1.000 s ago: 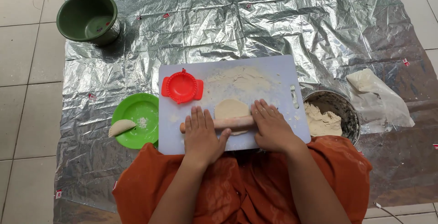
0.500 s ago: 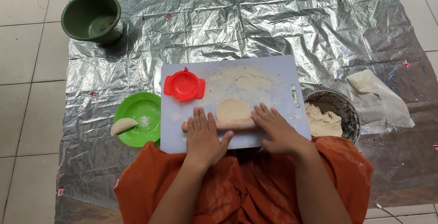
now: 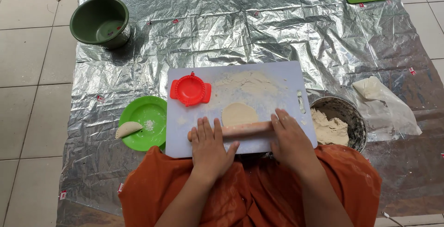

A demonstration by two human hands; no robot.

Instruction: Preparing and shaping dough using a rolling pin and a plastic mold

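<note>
Both hands, left [image 3: 210, 146] and right [image 3: 291, 139], lay flat with fingers spread on the pin [image 3: 243, 130], gripping nothing. Pin sat on the board [image 3: 282, 76], touching the dough [image 3: 238, 113]. Dough looked soft, thin, tearable; best lifted by its edge.

— What lies on the board [image 3: 282, 76] before you?
— A dough disc [image 3: 238, 113] at its middle, the rolling pin [image 3: 247, 130] at its near edge, a dumpling mould [image 3: 190, 89] to its left.
— And beside the board?
— A plate [image 3: 147, 121] on your left, a dough bowl [image 3: 340, 118] on your right, all on foil [image 3: 259, 28].
</note>
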